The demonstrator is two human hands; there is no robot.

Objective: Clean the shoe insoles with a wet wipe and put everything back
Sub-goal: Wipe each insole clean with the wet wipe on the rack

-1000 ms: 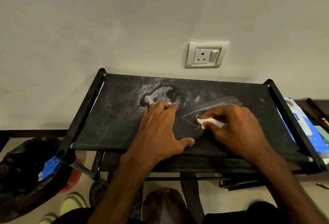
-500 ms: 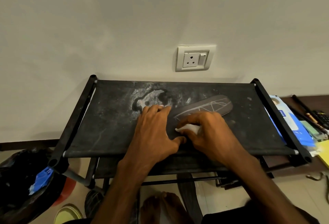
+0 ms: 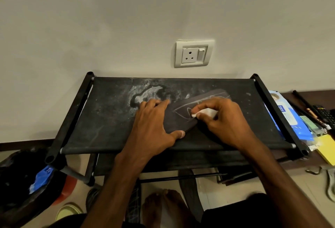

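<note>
Mid-clean, frame centre: pinning insole (image 3: 179, 121) under flat left hand (image 3: 152, 128), rubbing wet wipe (image 3: 204, 113) pinched in right hand (image 3: 228, 124); putting-back pending.

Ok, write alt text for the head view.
A left hand presses a dark insole flat on a dusty black fabric rack top while the right hand pinches a white wet wipe against it. A wall socket sits above.

- Black cloth shoe-rack shelf (image 3: 112, 119): matt, dusty, white-stained.
- Dark insole (image 3: 179, 119): matt, pale line pattern.
- White wet wipe (image 3: 205, 113): soft, crumpled.
- White plastic wall socket (image 3: 194, 54): smooth, slightly glossy.
</note>
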